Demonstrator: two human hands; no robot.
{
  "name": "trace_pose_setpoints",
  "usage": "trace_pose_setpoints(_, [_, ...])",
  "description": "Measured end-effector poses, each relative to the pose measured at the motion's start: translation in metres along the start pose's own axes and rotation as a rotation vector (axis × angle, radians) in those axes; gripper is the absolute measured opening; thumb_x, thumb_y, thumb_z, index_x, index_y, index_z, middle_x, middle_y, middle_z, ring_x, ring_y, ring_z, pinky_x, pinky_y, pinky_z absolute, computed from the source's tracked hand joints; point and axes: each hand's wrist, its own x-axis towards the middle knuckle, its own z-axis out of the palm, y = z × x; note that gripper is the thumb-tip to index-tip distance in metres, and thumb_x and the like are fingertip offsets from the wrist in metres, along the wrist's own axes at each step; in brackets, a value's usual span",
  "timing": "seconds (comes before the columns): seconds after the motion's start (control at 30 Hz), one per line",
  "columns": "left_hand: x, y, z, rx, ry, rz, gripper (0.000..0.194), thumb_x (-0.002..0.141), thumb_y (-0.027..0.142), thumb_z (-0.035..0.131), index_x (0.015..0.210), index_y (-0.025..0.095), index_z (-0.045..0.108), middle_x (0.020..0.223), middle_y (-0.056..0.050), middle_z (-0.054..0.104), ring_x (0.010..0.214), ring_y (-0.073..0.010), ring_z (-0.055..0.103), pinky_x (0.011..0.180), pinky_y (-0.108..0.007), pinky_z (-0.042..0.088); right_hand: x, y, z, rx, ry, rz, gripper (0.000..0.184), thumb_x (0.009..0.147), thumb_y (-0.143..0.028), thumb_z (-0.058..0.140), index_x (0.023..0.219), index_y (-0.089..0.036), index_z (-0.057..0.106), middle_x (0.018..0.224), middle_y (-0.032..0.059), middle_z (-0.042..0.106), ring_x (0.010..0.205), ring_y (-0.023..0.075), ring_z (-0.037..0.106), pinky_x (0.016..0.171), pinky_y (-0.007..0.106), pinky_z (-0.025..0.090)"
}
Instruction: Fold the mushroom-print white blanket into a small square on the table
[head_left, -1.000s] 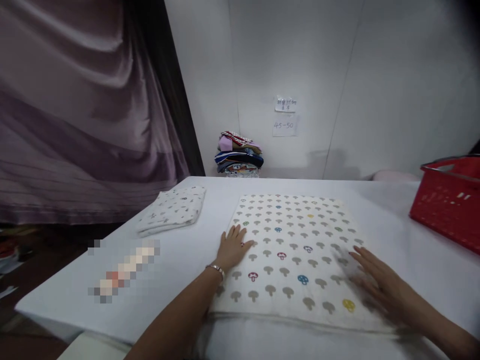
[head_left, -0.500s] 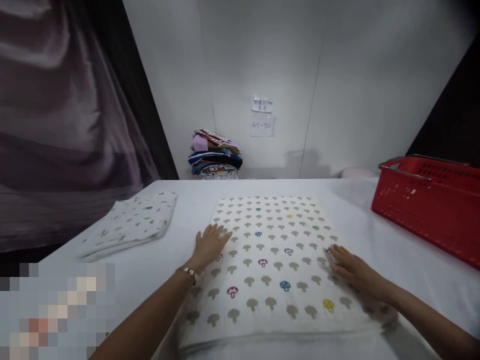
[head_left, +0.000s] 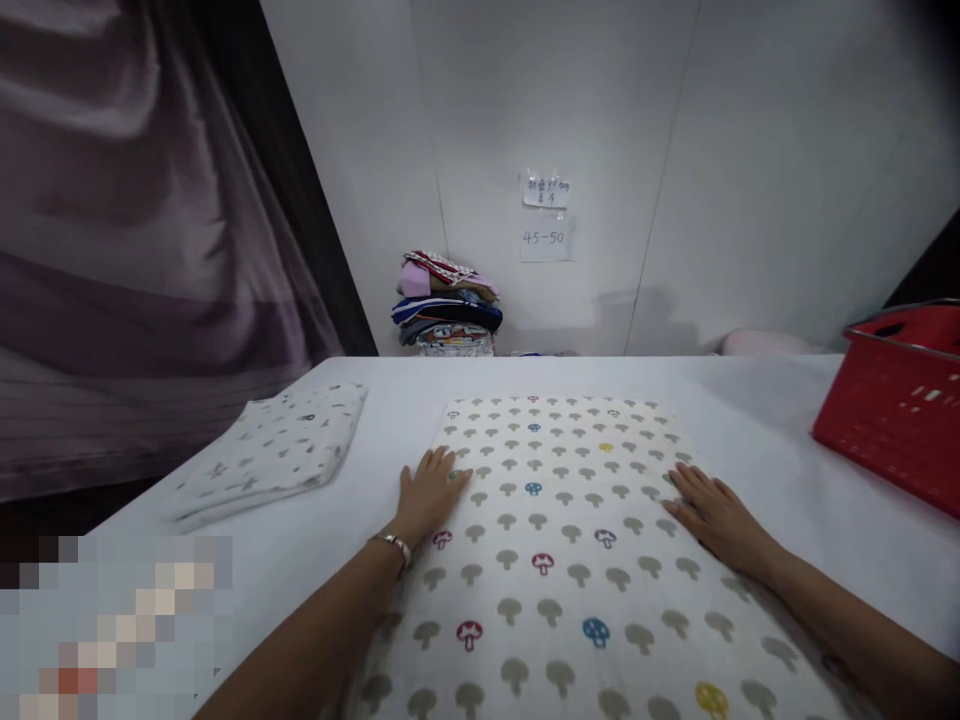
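A white cloth (head_left: pixel 555 530) printed with grey and coloured mushrooms lies spread flat on the white table, its near end running out of the bottom of the picture. My left hand (head_left: pixel 429 496) rests on the cloth's left edge, palm down with fingers apart, a bracelet on the wrist. Opposite it, my right hand (head_left: pixel 716 515) lies flat on the right edge, its fingers stretched forward. Neither hand grips anything. Left of my left hand, a folded white cloth (head_left: pixel 274 450) with small motifs lies on the table.
A red plastic basket (head_left: pixel 892 410) stands on the table (head_left: pixel 757 400) at the right. Against the wall is a stack of folded fabrics (head_left: pixel 448 310), below paper signs (head_left: pixel 546 238). A purple curtain (head_left: pixel 120 250) hangs at the left. Part of the lower left is pixelated.
The mushroom cloth has come nearer, its near edge passing out of view. My right hand has settled flat on its right edge; the left hand stays on the left edge. The camera view has shifted.
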Motion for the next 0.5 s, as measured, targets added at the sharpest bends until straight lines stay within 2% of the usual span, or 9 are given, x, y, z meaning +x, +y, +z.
trace_pose_setpoints(0.07, [0.013,0.005,-0.005,0.033,0.022,0.028,0.053,0.092,0.054,0.025,0.135,0.030,0.043,0.150,-0.006,0.031,0.140,-0.0291,0.018,0.108,-0.060,0.014,0.014,-0.006,-0.005,0.023,-0.014,0.002,0.066,0.090,-0.060,0.025,0.139,-0.018,0.042,0.148,0.0100,0.032,0.136,0.0297,0.025,0.109,0.050,0.028])
trace_pose_setpoints(0.17, [0.048,0.019,-0.012,0.039,0.087,0.069,0.061,0.091,0.058,0.025,0.138,0.023,0.041,0.151,-0.009,0.027,0.141,-0.0287,0.015,0.111,-0.055,0.012,0.057,-0.027,-0.011,0.041,-0.017,-0.013,0.067,0.091,-0.059,0.023,0.141,-0.017,0.037,0.150,0.0094,0.027,0.138,0.0281,0.020,0.111,0.048,0.025])
trace_pose_setpoints(0.3, [0.106,0.035,-0.013,-0.024,0.005,0.085,0.068,0.089,0.062,0.022,0.142,0.021,0.033,0.154,-0.008,0.019,0.142,-0.0264,0.012,0.113,-0.050,0.012,0.131,-0.052,-0.010,0.020,-0.047,-0.022,0.065,0.091,-0.055,0.024,0.142,-0.016,0.034,0.150,0.0104,0.026,0.139,0.0264,0.019,0.112,0.045,0.022])
trace_pose_setpoints(0.4, [0.136,0.031,-0.008,-0.058,-0.047,-0.016,0.072,0.087,0.064,0.021,0.143,0.019,0.030,0.154,-0.008,0.018,0.142,-0.0263,0.013,0.112,-0.051,0.013,0.170,-0.049,-0.004,-0.016,-0.098,0.053,0.065,0.091,-0.054,0.024,0.141,-0.015,0.035,0.151,0.0111,0.025,0.139,0.0271,0.019,0.111,0.048,0.021])
trace_pose_setpoints(0.5, [0.145,0.018,0.000,-0.070,-0.060,-0.084,0.072,0.088,0.062,0.018,0.145,0.017,0.026,0.154,-0.008,0.017,0.142,-0.0252,0.013,0.112,-0.053,0.015,0.185,-0.033,0.000,-0.014,-0.125,0.157,0.064,0.091,-0.055,0.023,0.142,-0.017,0.034,0.151,0.0089,0.025,0.139,0.0275,0.018,0.111,0.052,0.019])
